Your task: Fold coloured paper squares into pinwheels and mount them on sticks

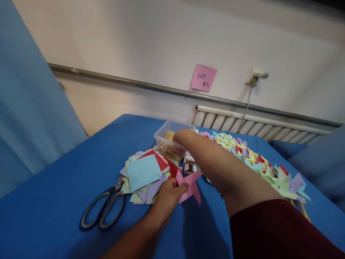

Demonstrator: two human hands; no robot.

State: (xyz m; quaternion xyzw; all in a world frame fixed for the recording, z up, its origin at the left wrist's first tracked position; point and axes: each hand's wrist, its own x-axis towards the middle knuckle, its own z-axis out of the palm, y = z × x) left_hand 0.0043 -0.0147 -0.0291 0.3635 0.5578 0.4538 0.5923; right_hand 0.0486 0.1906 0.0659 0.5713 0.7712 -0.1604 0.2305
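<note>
Two bare hands show in my head view, and the plastic box (159, 136) serves as my landmark. On the box's near side, slightly right, I have the left hand (167, 197) pinching a pink paper pinwheel (191, 185) between thumb and fingers. The right hand (187, 139) reaches over the box's right side, close to the wooden sticks (169, 138) inside; its fingers are hidden from me, so I cannot tell whether they grasp anything. I judge the step to be steadying the pinwheel while fetching a part from the box or beside it. The next move, as I read it, calls for a light left pinch that spares the blades. Scissors (118, 184) and a paper stack (144, 172) lie near-left of the box; many pinwheels (252, 155) lie to its right.
</note>
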